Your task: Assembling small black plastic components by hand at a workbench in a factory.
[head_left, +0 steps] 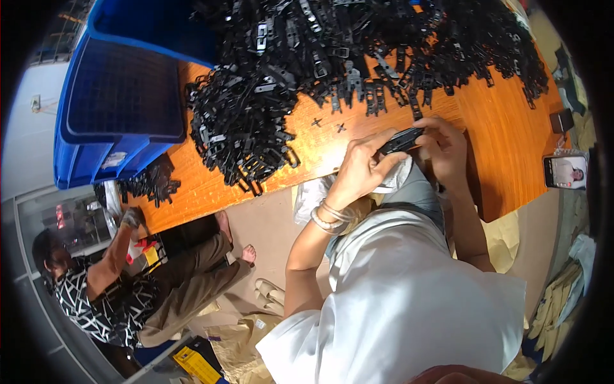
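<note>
While both hands grip it, black clip [401,139] bridges left fingers [378,152] and right fingers [430,133].

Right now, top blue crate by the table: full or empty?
Empty, as far as shows. The top blue crate shows only its bare gridded floor; the black plastic parts lie piled on the orange table beside it.

Your left hand [361,168] and right hand [448,148] cover most of the small black plastic part [401,139] between them, so you can't make out its full shape or how your fingers grip it. The big heap of black plastic clips [358,51] runs off the top edge, its pieces too tangled to tell apart. The blue plastic crate [121,96] is cut off there too.
</note>
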{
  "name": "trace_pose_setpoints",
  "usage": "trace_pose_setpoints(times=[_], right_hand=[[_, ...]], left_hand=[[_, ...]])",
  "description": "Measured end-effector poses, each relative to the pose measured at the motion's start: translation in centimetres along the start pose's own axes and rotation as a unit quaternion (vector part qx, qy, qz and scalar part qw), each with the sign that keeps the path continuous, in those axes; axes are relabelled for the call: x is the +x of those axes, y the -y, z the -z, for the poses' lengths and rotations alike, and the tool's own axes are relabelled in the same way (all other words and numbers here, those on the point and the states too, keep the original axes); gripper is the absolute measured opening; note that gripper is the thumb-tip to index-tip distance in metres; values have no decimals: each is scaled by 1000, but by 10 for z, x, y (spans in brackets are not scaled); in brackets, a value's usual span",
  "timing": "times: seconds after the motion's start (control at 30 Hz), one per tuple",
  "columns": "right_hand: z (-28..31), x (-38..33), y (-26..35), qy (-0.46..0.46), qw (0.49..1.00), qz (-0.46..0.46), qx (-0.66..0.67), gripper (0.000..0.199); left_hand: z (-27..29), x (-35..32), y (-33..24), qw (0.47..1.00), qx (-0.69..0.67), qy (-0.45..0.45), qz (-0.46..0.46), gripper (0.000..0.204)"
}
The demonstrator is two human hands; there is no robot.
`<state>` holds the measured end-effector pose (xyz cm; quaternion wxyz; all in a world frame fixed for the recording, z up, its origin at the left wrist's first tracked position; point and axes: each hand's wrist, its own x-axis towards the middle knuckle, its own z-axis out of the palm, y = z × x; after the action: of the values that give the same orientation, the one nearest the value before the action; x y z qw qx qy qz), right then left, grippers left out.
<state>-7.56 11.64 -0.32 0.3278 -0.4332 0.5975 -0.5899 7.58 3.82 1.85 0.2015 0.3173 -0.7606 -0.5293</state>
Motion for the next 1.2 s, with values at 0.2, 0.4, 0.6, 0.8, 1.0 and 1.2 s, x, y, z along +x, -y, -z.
trace_pose_setpoints(times=[0.2,0.4,0.6,0.8,1.0,1.2], right_hand=[[-4,-5,-14,99,993,-41,48,19],[-26,-16,-30,177,981,48,-63,17],[-29,-19,-38,164,986,21,-30,17],[-24,-19,-37,164,986,3,-40,15],[-8,-19,-49,63,996,-47,-31,12],[17,7,-57,-160,960,65,-222,7]], left_hand=[[23,-2,40,979,104,-59,-165,19],[126,19,51,812,415,-404,-74,14],[158,29,61,849,451,-275,-16,18],[162,47,69,814,542,-208,-22,17],[154,43,47,842,508,-179,-35,9],[135,32,45,905,283,-318,14,10]])
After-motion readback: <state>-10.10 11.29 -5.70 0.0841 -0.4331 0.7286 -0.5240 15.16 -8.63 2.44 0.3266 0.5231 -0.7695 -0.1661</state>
